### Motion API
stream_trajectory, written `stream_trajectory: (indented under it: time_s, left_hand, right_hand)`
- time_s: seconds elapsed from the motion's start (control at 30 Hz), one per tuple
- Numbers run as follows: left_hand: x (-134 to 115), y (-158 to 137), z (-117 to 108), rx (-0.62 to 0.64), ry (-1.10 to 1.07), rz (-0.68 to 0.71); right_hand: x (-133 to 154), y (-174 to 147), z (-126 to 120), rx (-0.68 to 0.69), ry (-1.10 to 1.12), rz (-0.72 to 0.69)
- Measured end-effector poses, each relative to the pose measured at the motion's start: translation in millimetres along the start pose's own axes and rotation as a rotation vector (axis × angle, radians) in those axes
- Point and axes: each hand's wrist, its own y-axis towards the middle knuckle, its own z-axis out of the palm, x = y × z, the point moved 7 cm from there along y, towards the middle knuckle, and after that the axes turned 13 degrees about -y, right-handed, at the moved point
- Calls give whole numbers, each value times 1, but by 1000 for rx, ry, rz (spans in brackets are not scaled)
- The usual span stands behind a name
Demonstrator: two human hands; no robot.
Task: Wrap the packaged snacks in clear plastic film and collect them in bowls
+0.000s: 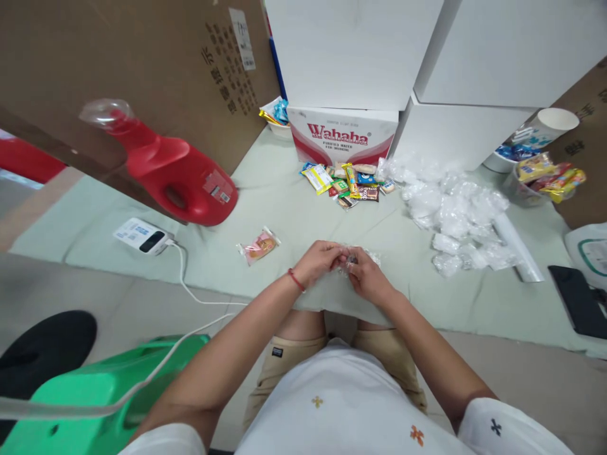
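Close together above the table's near edge, my left hand [326, 259] and my right hand [366, 273] both pinch a crumpled clear plastic bag [374, 257]. Its opening and any contents are hidden by my fingers. To the left of my hands lies a pink wrapped snack [260, 246], apart from them. Farther back, a pile of small packaged snacks [348, 183] rests against the Wahaba-style white and red carton [344, 136]. A heap of clear crumpled plastic bags [450, 205] spreads to the right, beside a clear plastic roll [519, 249].
At the left a red jug [175, 174] leans near a cardboard box [190, 63]. A white device [142, 236] trails a cable. Stacked white boxes [346, 50] stand behind. To the right are snack tubs [526, 186], a paper cup [554, 126] and a black phone [576, 297].
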Motion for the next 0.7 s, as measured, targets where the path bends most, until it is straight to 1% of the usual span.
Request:
stream_trajectory:
  time_s: [0.07, 0.1, 0.13, 0.17, 0.2, 0.27, 0.3, 0.33, 0.43, 0.5, 0.53, 0.57, 0.63, 0.7]
  left_hand:
    - [5, 7, 9, -39, 112, 82]
    - [5, 10, 12, -51, 210, 137]
    - [6, 11, 15, -60, 320, 179]
    - [7, 11, 18, -74, 430, 199]
    - [8, 11, 20, -98, 526, 197]
    - [10, 8, 23, -168, 655, 157]
    - [10, 5, 25, -209, 692, 147]
    - [8, 2, 26, -258, 722, 151]
    - [-3, -7, 23, -478, 805, 199]
    - [-6, -9, 14, -608, 839, 158]
    - [-3, -8, 9, -631, 842, 105]
    - [1, -5, 5, -623, 838, 45]
    - [10, 1, 2, -558, 811, -48]
    - [17, 5, 5, -497, 758, -53]
  right_hand:
    - [-8, -4, -10, 1, 163, -8]
    - [-16, -8, -16, -4, 251, 20]
    - [-27, -12, -24, -30, 324, 80]
    - [-40, -16, -32, -80, 364, 173]
    - [-55, -21, -40, -141, 357, 283]
    - [-80, -29, -52, -233, 206, 479]
    - [-87, -31, -54, -231, 93, 536]
    - [-90, -30, -53, -191, -19, 562]
    - [-89, -27, -36, -30, -245, 564]
    - [-83, -27, -28, 0, -299, 566]
    - [-79, -28, -26, -4, -304, 562]
    - [-75, -28, -25, -11, -294, 554]
    - [-68, -30, -24, -18, -244, 553]
    - [-65, -32, -22, -10, -153, 599]
